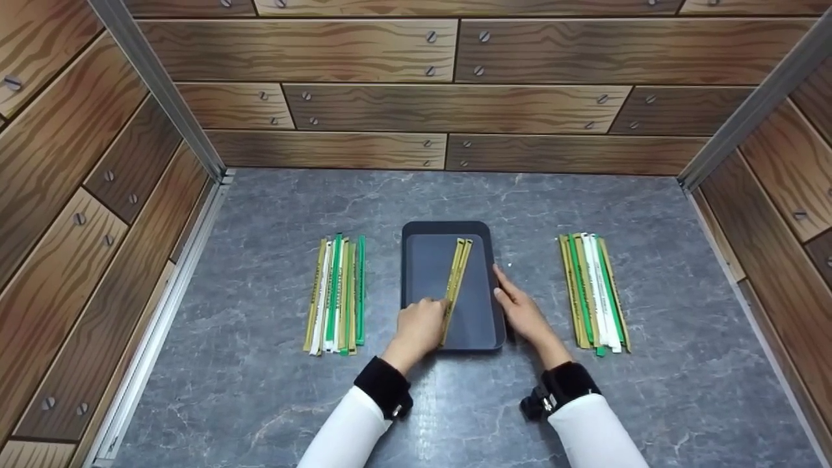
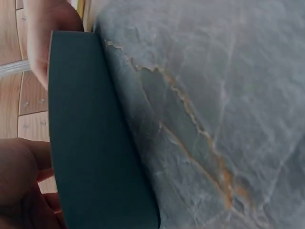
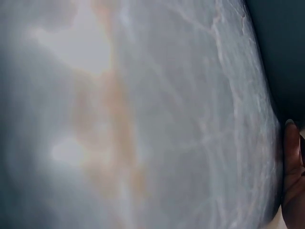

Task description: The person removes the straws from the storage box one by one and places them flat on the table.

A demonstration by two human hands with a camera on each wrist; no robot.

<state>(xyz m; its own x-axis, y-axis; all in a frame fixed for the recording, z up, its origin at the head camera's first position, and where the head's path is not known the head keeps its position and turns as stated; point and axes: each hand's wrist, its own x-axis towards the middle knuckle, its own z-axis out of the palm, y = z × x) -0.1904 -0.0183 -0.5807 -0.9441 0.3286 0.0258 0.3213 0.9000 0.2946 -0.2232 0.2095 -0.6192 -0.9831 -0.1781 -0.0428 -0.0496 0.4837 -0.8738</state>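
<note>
A dark grey rectangular tray [image 1: 409,266] lies in the middle of the tabletop. Two yellow-gold, narrow, paper-wrapped straws [image 1: 460,266] slant over its inside. My left hand [image 1: 422,323] is over the tray's near left part, fingers curled against these straws and pinching them, the thumb hidden underneath. In the left wrist view, the left hand [image 2: 21,181] shows bent fingers behind the tray wall [image 2: 90,119]. At the tray's right side, my right hand [image 1: 523,312] touches the outer wall with extended fingers. A digit of the right hand [image 3: 291,162] meets the wall in the right wrist view.
Left of the tray lies a bundle of gold, white and green wrapped straws [image 1: 335,296]. A similar straw bundle [image 1: 593,292] lies to the right. Wood-patterned panels [image 1: 364,107] enclose the grey marbled tabletop [image 1: 260,403] at the back and both sides.
</note>
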